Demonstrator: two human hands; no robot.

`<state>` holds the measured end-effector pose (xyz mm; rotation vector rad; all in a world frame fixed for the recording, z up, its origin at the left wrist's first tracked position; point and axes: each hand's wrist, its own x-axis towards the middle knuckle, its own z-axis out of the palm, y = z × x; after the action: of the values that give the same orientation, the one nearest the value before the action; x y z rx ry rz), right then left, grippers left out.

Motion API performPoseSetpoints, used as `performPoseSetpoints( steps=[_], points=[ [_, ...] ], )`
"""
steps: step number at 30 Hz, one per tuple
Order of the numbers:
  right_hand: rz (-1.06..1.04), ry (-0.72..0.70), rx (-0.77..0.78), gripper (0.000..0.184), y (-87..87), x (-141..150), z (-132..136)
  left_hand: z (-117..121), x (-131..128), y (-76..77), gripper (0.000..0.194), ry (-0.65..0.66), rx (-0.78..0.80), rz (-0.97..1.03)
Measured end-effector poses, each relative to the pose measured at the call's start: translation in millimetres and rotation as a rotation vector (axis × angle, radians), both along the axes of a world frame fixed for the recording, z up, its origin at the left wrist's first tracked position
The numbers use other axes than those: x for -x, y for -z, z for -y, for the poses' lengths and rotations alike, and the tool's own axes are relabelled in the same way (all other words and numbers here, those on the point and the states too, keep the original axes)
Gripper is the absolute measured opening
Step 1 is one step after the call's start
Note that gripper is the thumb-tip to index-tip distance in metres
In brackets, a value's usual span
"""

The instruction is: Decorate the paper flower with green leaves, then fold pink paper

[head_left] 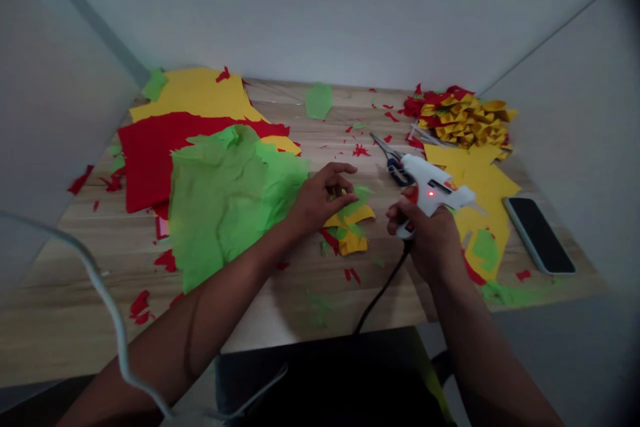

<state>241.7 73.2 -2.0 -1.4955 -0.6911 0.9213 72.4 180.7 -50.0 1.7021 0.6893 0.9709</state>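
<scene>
My right hand [430, 233] is wrapped round the grip of a white hot glue gun [427, 180], whose small red light glows and whose nozzle points toward the upper left. A black cord runs from its handle to the table's front edge. My left hand [327, 197] hovers with fingers loosely bent and apart, and I see nothing between them. Just under and beside its fingertips lie yellow paper pieces [354, 243] mixed with green scraps. Behind the glue gun rests a pair of scissors [395, 163] with dark handles.
Green tissue paper [220, 207], red paper [150, 160] and yellow paper [200, 90] overlap on the left. At the back right sits a heap of folded yellow and red pieces [465, 120]. A phone [540, 235] lies at the right edge. Red and green scraps litter the wooden table [280, 293].
</scene>
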Motion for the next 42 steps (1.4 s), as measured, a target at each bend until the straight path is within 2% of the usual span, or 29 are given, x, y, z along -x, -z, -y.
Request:
performPoseSetpoints(
  steps=[5,9,12,14,17,21,28,34,38,42],
  points=[
    [0.153,-0.124,0.043,0.038,-3.2,10,-13,6,2,-7.4,0.034,0.038,-0.134,-0.004],
    [0.12,-0.154,0.022,0.046,-1.7,13,-16,7,4,-9.9,0.03,0.013,-0.195,0.001],
    [0.128,-0.112,-0.031,0.042,6.2,11,-18,6,6,-11.3,0.037,0.01,-0.205,-0.054],
    [0.21,-0.07,-0.033,0.039,14.0,8,-19,2,8,-10.6,0.032,-0.015,-0.216,-0.129],
    [0.339,-0.06,0.037,0.036,25.4,7,-22,-8,12,-5.8,0.018,-0.034,-0.21,-0.291],
    [0.42,0.028,0.105,0.035,32.6,12,-26,-17,17,3.2,0.014,0.051,-0.215,-0.479],
    [0.42,0.111,0.1,0.034,39.4,22,-29,-17,16,5.6,0.011,0.088,-0.312,-0.559],
    [0.48,0.092,0.123,0.034,46.4,21,-30,-16,12,2.3,0.019,0.1,-0.332,-0.663],
    [0.557,0.078,0.131,0.032,49.1,20,-29,-14,9,3.8,0.017,0.081,-0.352,-0.738],
    [0.561,0.07,0.133,0.035,51.0,20,-28,-14,10,2.8,0.013,0.093,-0.328,-0.723]
  ],
)
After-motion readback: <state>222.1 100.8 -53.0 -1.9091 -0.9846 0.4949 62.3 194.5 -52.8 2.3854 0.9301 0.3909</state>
